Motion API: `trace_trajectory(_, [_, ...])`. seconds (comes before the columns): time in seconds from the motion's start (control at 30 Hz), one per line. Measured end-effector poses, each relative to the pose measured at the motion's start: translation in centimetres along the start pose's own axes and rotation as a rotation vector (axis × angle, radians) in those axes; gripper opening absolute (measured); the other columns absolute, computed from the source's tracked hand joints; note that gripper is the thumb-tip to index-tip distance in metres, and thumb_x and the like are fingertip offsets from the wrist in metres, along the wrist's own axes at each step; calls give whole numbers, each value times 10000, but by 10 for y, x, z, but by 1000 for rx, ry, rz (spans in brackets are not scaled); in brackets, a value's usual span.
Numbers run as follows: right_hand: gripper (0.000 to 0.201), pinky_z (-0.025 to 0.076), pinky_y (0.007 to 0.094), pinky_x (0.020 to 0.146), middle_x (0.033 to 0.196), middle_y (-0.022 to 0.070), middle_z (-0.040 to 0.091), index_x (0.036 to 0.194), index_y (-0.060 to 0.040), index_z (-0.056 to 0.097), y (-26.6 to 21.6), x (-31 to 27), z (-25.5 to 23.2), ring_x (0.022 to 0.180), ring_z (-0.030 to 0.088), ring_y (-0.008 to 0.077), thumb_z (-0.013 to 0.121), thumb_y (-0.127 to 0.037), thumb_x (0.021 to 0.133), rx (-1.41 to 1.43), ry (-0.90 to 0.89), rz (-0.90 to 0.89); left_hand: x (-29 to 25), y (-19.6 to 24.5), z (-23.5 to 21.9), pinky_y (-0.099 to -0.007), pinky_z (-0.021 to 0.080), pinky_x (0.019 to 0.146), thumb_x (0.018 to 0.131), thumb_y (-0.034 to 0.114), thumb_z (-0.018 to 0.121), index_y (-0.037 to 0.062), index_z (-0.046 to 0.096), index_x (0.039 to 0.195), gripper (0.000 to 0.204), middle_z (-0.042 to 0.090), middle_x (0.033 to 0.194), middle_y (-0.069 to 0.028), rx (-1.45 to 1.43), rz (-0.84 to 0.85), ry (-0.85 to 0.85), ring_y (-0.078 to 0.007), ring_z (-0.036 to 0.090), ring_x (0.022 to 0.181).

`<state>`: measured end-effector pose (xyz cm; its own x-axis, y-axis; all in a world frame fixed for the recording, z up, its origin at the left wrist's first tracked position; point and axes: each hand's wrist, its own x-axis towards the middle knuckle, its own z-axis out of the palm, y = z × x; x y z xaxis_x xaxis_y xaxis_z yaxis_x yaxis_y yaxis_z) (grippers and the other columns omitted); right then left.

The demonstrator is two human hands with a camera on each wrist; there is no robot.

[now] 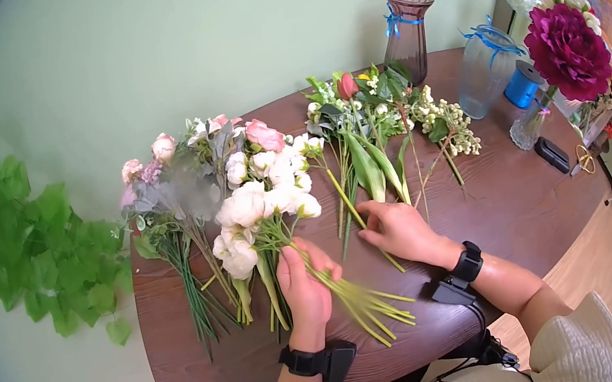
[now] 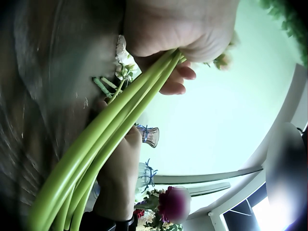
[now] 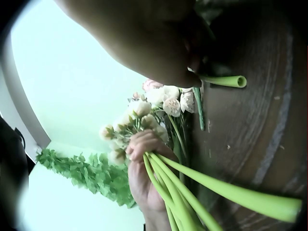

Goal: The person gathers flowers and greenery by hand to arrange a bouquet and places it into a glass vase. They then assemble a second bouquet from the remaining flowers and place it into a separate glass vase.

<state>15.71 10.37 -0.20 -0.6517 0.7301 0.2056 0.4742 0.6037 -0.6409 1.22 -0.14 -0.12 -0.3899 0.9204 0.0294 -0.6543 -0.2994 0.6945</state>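
Note:
My left hand grips a bunch of white peony-like flowers by their green stems. The blooms lean up and away to the left, while the cut ends fan out toward the right. Close up in the left wrist view, the thick stems run out from under the palm. My right hand is low over the table, its thumb and fingers pinching a single green stem topped by small white blooms. In the right wrist view that stem's hollow cut end sticks out past the hand.
Pink and lilac flowers lie at the left of the brown table. A red tulip and berry sprigs lie behind my right hand. Two vases, blue ribbon, scissors and a large arrangement stand toward the right.

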Motion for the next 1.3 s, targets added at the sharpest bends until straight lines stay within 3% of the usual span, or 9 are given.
trace_trajectory(0.07, [310, 453, 345, 545, 698, 95, 583, 1004, -11, 543, 1, 1, -3, 580, 573, 251, 633, -151, 743, 53, 7, 3, 1, 1, -3, -227, 367, 467, 934, 347, 337, 108, 402, 848, 262, 379, 632, 16, 1, 19, -4, -84, 411, 570])
trace_trajectory(0.17, [217, 402, 207, 485, 657, 11, 534, 939, -12, 581, -4, -1, -12, 529, 481, 57, 647, -102, 753, 347, 73, 87, 2, 5, -5, -228, 367, 477, 935, 348, 335, 107, 403, 853, 264, 368, 629, 20, -13, 40, -10, -84, 404, 570])
trace_trajectory(0.4, [161, 368, 187, 462, 676, -14, 506, 851, -40, 589, -10, -15, -18, 512, 451, 29, 677, -54, 717, 379, 68, -32, 4, 3, -7, -236, 374, 500, 936, 348, 330, 106, 414, 870, 265, 372, 634, 21, -42, 50, 33, -84, 413, 592])
trace_trajectory(0.73, [131, 382, 236, 415, 659, 24, 503, 801, -67, 612, -21, -29, -11, 452, 485, 106, 686, -57, 694, 193, 33, -199, 5, 2, -9, -256, 392, 533, 936, 350, 329, 101, 423, 873, 273, 412, 655, -2, -32, 96, 50, -102, 436, 613])
trace_trajectory(0.8, [133, 403, 263, 428, 655, 28, 505, 810, -92, 623, -19, -29, -9, 473, 506, 146, 688, -100, 694, 52, 73, -341, 4, 1, -9, -280, 440, 587, 936, 343, 331, 92, 424, 873, 276, 480, 711, -30, 60, 124, 78, -123, 501, 687])
trace_trajectory(1.0, [194, 417, 301, 440, 641, 39, 482, 915, -129, 636, -24, -33, -7, 483, 509, 187, 661, -151, 724, -45, 14, -387, 3, 4, 5, -343, 488, 681, 940, 334, 314, 79, 424, 877, 284, 548, 800, -77, 91, 115, 192, -171, 566, 831])
trace_trajectory(1.13, [239, 423, 316, 442, 632, 45, 467, 986, -135, 625, -25, -34, -6, 480, 508, 199, 637, -155, 749, -6, -18, -376, 0, 4, 0, -330, 479, 645, 940, 337, 310, 79, 422, 888, 286, 525, 738, -57, 164, 80, 102, -163, 556, 757])
trace_trajectory(1.2, [261, 427, 327, 443, 628, 53, 465, 1028, -139, 613, -24, -35, -5, 483, 512, 213, 619, -164, 768, -39, -58, -399, 0, 1, -2, -303, 454, 595, 941, 341, 308, 80, 420, 899, 287, 471, 666, -29, 47, 112, 17, -141, 515, 668])
trace_trajectory(1.3, [263, 429, 333, 449, 635, 63, 479, 1045, -135, 605, -25, -36, -3, 494, 521, 224, 601, -165, 783, -16, -104, -382, 0, 1, 1, -270, 408, 543, 938, 352, 314, 84, 419, 901, 290, 403, 624, -6, 19, 121, 35, -116, 448, 601])
